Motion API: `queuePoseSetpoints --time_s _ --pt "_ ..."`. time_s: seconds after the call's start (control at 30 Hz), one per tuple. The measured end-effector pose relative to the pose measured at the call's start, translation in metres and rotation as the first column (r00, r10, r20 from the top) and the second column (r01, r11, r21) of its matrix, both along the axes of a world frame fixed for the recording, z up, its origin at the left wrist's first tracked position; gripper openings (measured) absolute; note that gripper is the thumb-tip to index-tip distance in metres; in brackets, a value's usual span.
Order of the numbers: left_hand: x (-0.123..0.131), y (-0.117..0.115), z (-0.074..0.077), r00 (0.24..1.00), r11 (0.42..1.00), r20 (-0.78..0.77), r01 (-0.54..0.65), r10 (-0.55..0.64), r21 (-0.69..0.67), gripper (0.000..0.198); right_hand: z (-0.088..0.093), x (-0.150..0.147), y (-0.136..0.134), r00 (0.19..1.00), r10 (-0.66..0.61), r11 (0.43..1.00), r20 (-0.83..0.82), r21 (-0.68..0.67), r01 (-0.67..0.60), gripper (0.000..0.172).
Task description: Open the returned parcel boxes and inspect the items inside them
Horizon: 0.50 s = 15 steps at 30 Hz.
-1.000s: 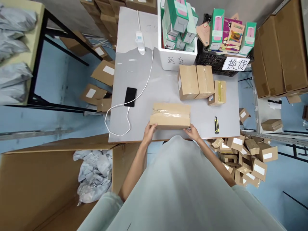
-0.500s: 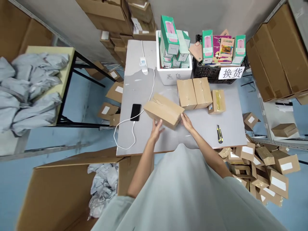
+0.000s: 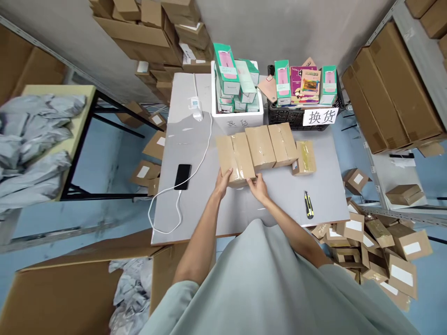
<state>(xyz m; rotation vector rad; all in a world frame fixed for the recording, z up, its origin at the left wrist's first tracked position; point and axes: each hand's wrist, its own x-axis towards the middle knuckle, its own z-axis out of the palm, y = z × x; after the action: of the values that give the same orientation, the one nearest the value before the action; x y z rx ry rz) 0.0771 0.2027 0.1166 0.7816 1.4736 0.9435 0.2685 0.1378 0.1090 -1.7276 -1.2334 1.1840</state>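
A taped cardboard box (image 3: pixel 236 156) lies on the grey table (image 3: pixel 195 209), at the left end of a row. My left hand (image 3: pixel 222 183) holds its near left corner, and my right hand (image 3: pixel 257 187) holds its near right corner. Right beside it stand two similar boxes, one (image 3: pixel 260 147) next to the other (image 3: pixel 282 144). A smaller box with yellowish tape (image 3: pixel 304 158) is at the row's right end. The undersides of the fingers are partly hidden by the held box.
Behind the row stand a white bin (image 3: pixel 237 122) of green boxes and a black crate (image 3: pixel 289 118). A phone (image 3: pixel 182 177) with a white cable (image 3: pixel 206 153) lies left, a yellow-black cutter (image 3: pixel 308 205) right. An open carton (image 3: pixel 70 288) is at the lower left.
The held box has turned from a slant to nearly upright in the view and now sits against the row. Both hands have moved with it. The camera view has shifted.
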Motion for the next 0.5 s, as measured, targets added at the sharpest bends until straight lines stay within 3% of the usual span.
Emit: queuePoseSetpoints --time_s 0.1,0.33,0.5 --pt "0.028 0.012 0.002 0.997 0.998 -0.025 0.068 -0.068 -0.019 0.088 0.008 0.025 0.001 0.996 -0.09 0.994 0.01 -0.064 0.09 0.038" --pt "0.09 0.012 0.008 0.978 0.98 -0.066 0.198 -0.197 0.012 0.091 0.019 0.085 0.001 0.983 -0.183 0.98 0.007 -0.077 0.183 0.034" --pt "0.094 -0.006 0.021 0.976 0.977 -0.05 0.215 -0.214 0.011 0.092 0.028 0.101 -0.013 0.987 -0.155 0.988 -0.031 -0.011 0.155 0.037"
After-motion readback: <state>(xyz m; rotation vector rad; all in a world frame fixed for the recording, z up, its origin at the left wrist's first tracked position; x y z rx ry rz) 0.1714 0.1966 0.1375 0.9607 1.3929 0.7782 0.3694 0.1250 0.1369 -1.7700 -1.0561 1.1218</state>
